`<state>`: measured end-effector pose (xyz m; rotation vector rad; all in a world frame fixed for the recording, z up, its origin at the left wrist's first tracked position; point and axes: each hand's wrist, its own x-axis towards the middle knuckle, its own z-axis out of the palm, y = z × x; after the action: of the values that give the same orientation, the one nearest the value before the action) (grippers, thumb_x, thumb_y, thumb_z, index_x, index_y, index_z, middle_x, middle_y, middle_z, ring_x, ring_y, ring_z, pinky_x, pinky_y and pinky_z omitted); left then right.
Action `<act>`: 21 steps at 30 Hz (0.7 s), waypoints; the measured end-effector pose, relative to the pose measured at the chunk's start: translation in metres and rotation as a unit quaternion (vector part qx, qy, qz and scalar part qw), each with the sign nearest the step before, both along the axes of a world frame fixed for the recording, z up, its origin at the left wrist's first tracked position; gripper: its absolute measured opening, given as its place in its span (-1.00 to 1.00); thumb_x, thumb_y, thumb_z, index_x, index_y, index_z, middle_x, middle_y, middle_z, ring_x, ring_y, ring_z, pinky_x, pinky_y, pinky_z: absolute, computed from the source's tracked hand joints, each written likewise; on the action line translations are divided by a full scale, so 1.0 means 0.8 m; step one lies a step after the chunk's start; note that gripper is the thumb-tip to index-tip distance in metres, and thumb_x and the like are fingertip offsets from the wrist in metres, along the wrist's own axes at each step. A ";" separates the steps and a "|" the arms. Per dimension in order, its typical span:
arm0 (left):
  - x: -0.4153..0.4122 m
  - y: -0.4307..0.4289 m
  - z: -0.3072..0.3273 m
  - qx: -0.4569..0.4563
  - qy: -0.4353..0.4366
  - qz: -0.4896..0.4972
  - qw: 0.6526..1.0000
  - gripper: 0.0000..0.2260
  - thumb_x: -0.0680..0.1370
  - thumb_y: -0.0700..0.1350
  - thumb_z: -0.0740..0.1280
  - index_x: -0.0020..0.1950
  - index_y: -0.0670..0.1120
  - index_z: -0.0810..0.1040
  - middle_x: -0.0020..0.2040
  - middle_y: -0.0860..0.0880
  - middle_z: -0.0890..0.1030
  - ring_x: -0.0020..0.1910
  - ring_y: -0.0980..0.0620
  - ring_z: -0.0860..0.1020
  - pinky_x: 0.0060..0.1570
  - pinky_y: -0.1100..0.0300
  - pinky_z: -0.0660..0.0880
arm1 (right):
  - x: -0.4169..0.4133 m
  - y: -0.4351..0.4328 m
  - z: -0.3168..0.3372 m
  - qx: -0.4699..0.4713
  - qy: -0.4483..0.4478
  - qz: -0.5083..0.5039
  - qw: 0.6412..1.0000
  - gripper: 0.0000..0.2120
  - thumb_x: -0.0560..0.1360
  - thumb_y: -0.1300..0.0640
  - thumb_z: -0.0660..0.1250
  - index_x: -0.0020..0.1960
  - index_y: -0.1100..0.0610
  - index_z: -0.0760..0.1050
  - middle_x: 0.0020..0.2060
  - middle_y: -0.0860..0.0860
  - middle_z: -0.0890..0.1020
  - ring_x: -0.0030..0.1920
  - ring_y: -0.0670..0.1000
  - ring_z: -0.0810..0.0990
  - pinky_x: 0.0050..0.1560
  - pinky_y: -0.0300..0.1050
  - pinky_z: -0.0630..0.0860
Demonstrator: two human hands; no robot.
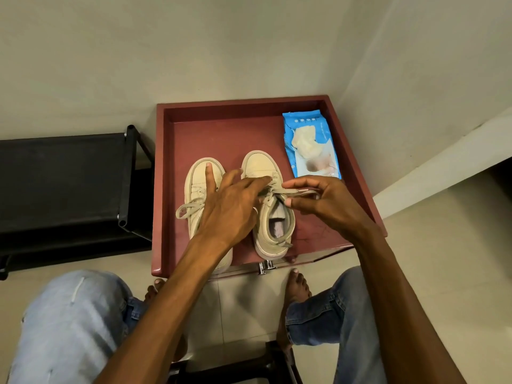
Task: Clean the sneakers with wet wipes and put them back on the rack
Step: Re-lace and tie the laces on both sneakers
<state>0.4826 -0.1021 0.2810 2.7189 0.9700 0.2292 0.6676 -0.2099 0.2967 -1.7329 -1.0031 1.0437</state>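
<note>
Fingers point(288, 202) of right hand point(327, 203) pinch sneaker lace point(294, 193); wipes pack point(310, 145) print illegible.

We get a dim, warm indoor light, falling softly from above. The wall point(221, 51) is brightest near the middle and greys toward the corners. Our left hand point(230, 206) and right hand point(327, 200) throw soft-edged shadows on the red surface point(221, 139), and fainter ones spread over the floor point(241, 300) tiles between our feet. The black rack point(63, 176) sinks into near-featureless dark. Focus is sharp at the centre: the lace point(296, 193) pinched in our right hand reads clearly. The wipes pack point(311, 145) shows a mild sheen. Toward the edges the wide lens bends straight lines, and our left knee point(69, 314) looks pale and soft.
</note>
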 end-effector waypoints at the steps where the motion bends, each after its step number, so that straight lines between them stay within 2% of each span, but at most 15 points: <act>1: 0.000 0.002 -0.002 -0.001 -0.004 0.002 1.000 -0.51 0.53 -0.17 0.39 0.44 0.10 0.42 0.32 0.07 0.58 0.44 -0.12 0.36 0.46 -0.40 -0.12 | -0.001 0.001 -0.001 0.004 -0.014 0.001 1.000 -0.72 0.46 0.26 0.50 0.15 0.09 0.67 -0.07 -0.08 0.73 -0.08 -0.14 0.68 -0.16 -0.29 0.58; 3: 0.001 0.005 -0.007 -0.005 -0.007 0.010 1.000 -0.63 0.55 -0.10 0.39 0.35 0.07 0.50 0.24 0.05 0.61 0.39 -0.11 0.38 0.47 -0.39 -0.09 | -0.004 0.002 -0.002 0.017 -0.037 0.001 0.999 -0.75 0.47 0.26 0.48 0.14 0.14 0.68 -0.07 -0.07 0.73 -0.12 -0.20 0.67 -0.17 -0.36 0.54; 6: 0.003 0.005 -0.006 -0.016 -0.009 0.014 1.000 -0.72 0.59 -0.05 0.36 0.30 0.03 0.55 0.19 0.04 0.63 0.35 -0.09 0.39 0.50 -0.34 -0.08 | -0.003 0.004 -0.006 0.035 -0.100 -0.003 0.994 -0.77 0.49 0.27 0.46 0.15 0.19 0.67 -0.04 -0.02 0.73 -0.14 -0.29 0.63 -0.18 -0.45 0.49; 8: 0.004 0.005 -0.004 -0.023 -0.014 0.020 0.999 -0.75 0.61 -0.01 0.34 0.27 0.01 0.57 0.17 0.03 0.64 0.34 -0.08 0.39 0.51 -0.32 -0.06 | -0.001 0.007 -0.010 0.038 -0.153 -0.010 0.987 -0.77 0.49 0.25 0.47 0.14 0.15 0.68 -0.03 -0.01 0.73 -0.12 -0.27 0.64 -0.14 -0.43 0.51; 11: 0.004 0.003 -0.002 -0.028 -0.013 0.025 0.999 -0.77 0.62 0.02 0.30 0.24 0.00 0.58 0.15 0.03 0.65 0.33 -0.07 0.40 0.49 -0.33 -0.03 | 0.000 0.009 -0.018 0.044 -0.209 -0.019 0.977 -0.79 0.50 0.18 0.48 0.13 0.08 0.70 -0.05 -0.10 0.72 -0.04 -0.17 0.66 0.00 -0.33 0.57; 16: 0.008 -0.003 0.001 -0.022 -0.011 0.034 0.999 -0.77 0.61 0.00 0.22 0.19 -0.05 0.53 0.13 -0.02 0.63 0.29 -0.08 0.46 0.52 -0.29 0.03 | -0.002 0.012 -0.023 0.041 -0.245 -0.016 0.969 -0.88 0.53 0.08 0.45 0.06 0.00 0.68 -0.14 -0.26 0.66 -0.07 -0.23 0.63 -0.06 -0.40 0.52; 21: 0.008 -0.001 0.001 -0.070 -0.026 0.043 0.996 -0.83 0.59 -0.05 0.21 0.15 -0.02 0.37 -0.04 0.03 0.63 0.13 -0.05 0.56 0.54 -0.23 0.01 | -0.002 0.013 -0.025 0.049 -0.255 -0.008 0.966 -0.88 0.53 0.09 0.45 0.06 0.02 0.68 -0.13 -0.22 0.66 -0.06 -0.23 0.62 -0.05 -0.42 0.52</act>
<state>0.4889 -0.1031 0.2822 2.5345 1.0484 0.2377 0.6658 -0.1996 0.2764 -1.9684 -1.3266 0.5263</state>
